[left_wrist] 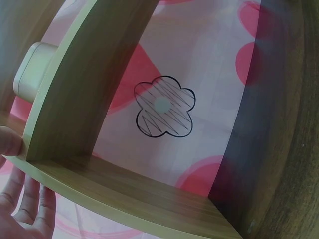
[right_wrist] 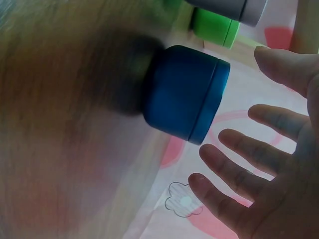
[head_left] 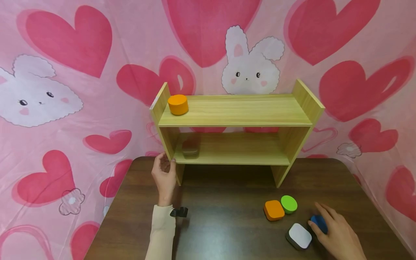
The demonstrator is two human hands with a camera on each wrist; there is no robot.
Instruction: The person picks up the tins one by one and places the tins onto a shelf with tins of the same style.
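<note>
My left hand (head_left: 165, 178) grips the left side panel of a two-tier wooden shelf (head_left: 234, 112). In the left wrist view its thumb (left_wrist: 10, 142) lies on the front edge and the other fingers (left_wrist: 31, 201) on the panel's outer side. Over a blue lidded container (right_wrist: 182, 94) on the table, my right hand (head_left: 341, 234) has its fingers spread and relaxed. A gap shows between them and the container in the right wrist view. Close by on the left stands a dark container with a white lid (head_left: 299, 236).
An orange square container (head_left: 274, 210) and a green round one (head_left: 289, 204) sit together on the brown table (head_left: 221, 224). Upon the top board stands an orange round container (head_left: 178, 105); a small brownish container (head_left: 190, 149) is on the lower board. Behind hangs a pink patterned cloth (head_left: 130, 43).
</note>
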